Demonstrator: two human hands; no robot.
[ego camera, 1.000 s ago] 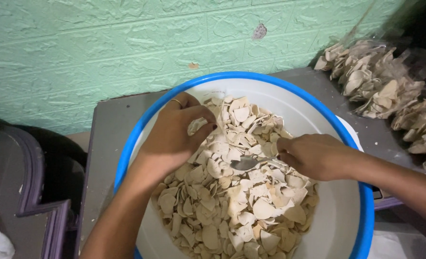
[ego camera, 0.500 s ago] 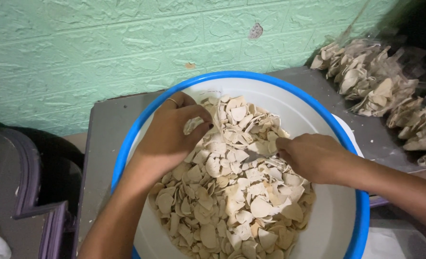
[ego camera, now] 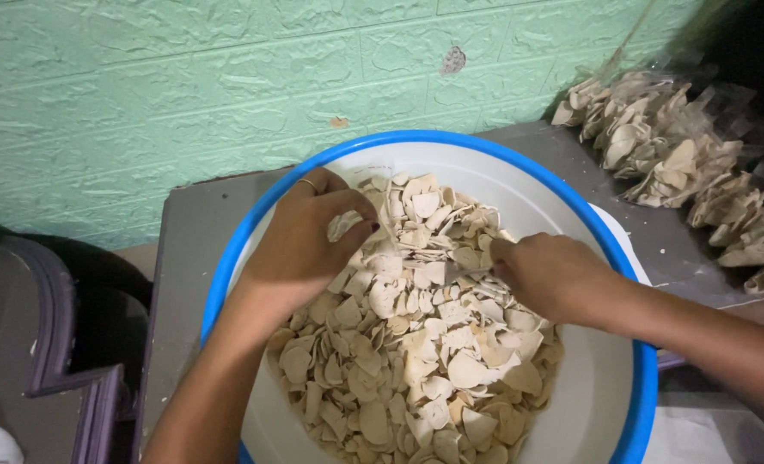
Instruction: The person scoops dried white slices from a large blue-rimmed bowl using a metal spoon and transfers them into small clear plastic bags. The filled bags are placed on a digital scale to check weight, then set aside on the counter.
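Pale chips (ego camera: 416, 361) heaped in white basin with blue rim (ego camera: 227, 283), on grey table (ego camera: 184, 223) against green wall. Left hand (ego camera: 309, 245), ring on finger, curled over one chip at pile's far edge. Right hand (ego camera: 550, 275) closed on thin metal tool, tip in pile. Bagged chips (ego camera: 674, 163) well apart, right.

Dim, warm indoor light from approx 12 o'clock; deep shadow at 3 and 9, slight motion blur, no glare.
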